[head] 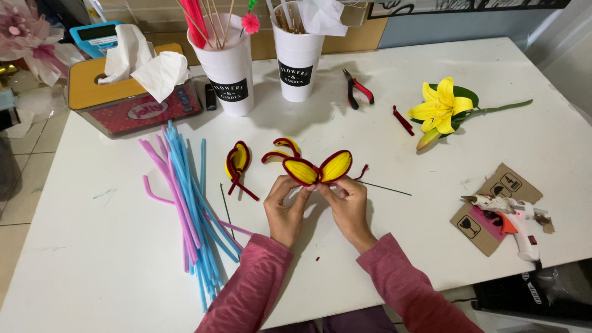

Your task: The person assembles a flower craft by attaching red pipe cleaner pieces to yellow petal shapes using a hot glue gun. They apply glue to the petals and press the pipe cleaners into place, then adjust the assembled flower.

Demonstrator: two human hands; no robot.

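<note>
A single head-worn camera looked steeply down from the person's own seat across the white rectangular table (431, 259), facing its far edge. It sat near enough that both pink sleeves entered from the bottom edge of the frame, yet wide enough to take in the two tall white plastic cups (262, 68) at the back. No second view shared the scene.

Place: a craft workspace for handmade flowers, possibly within a flower shop.
Surface: a white table (370, 271) is set on a tiled floor.
Materials: pink and blue pipe cleaners (185, 197) are piled at the left; sticks are stored in two white cups (231, 68).
Tools: a glue gun (515, 219) and red-handled pliers (356, 88) are laid out.
Product: a finished yellow lily (441, 108) is displayed.
</note>
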